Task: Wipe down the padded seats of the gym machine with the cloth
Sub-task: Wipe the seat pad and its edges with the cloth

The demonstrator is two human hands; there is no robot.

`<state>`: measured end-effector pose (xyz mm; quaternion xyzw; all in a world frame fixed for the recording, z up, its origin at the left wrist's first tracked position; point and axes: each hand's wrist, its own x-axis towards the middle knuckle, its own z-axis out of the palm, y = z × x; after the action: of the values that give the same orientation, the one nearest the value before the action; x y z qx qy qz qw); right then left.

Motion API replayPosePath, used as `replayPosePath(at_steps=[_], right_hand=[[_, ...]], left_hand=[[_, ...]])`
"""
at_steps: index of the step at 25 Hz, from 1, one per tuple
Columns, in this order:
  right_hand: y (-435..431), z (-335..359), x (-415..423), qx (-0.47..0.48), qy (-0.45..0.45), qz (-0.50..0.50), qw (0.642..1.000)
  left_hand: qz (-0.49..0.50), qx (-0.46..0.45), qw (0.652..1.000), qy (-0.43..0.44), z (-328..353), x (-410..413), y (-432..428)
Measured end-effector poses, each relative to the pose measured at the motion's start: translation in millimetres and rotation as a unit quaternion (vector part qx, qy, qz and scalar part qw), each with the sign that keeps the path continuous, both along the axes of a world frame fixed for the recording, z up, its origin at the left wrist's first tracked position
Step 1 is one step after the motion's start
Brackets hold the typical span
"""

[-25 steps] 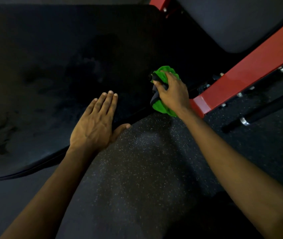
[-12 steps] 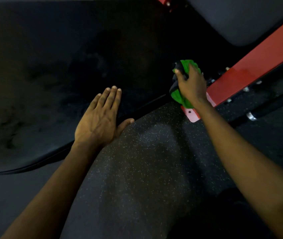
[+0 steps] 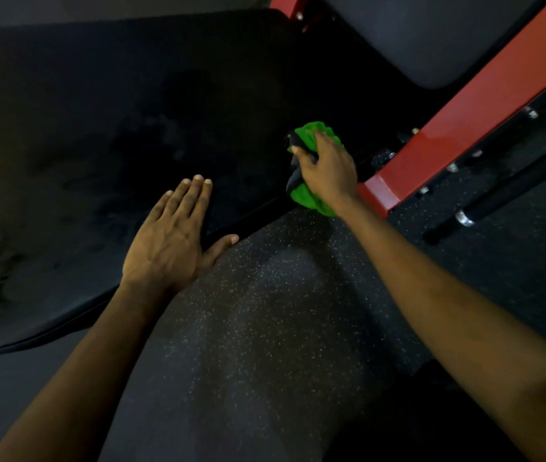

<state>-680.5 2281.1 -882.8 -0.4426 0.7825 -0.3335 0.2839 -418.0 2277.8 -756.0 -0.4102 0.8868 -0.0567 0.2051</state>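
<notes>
Fingers, right hand, curl over cloth at seat edge.

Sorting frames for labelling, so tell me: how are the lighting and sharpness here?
Head view: dim overall. The black padded seat is almost featureless, showing only faint blotches. The green cloth and red frame stand out clearly. A paler patch of light lies on the speckled floor. The left hand and the right hand look reasonably sharp, without obvious motion blur.
</notes>
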Motion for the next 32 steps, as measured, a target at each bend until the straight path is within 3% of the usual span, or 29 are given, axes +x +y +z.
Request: replayPosePath(at_steps=[6, 9, 12, 20, 28, 32], right_hand=[[-11, -3, -10, -0.001, 0.017, -0.016, 1.0], [11, -7, -1, -0.015, 0.008, -0.017, 1.0], [32, -18, -3, -0.041, -0.005, 0.004, 0.999], [-5, -39, -56, -0.025, -0.018, -0.116, 0.993], [21, -21, -11, -0.082, -0.017, 0.031, 0.996], [-7, -27, -58, -0.025, -0.006, -0.012, 1.0]], left_hand=[[-0.039, 0.02, 0.998, 0.037, -14, -46, -17], [-0.06, 0.051, 0.997, 0.014, -32, -75, -25], [-0.075, 0.019, 0.997, -0.021, -46, -76, -24], [-0.067, 0.022, 0.998, -0.001, -50, -75, -24], [-0.061, 0.025, 0.998, -0.002, -50, -75, -23], [-0.056, 0.031, 0.998, -0.002, -49, -76, -24]])
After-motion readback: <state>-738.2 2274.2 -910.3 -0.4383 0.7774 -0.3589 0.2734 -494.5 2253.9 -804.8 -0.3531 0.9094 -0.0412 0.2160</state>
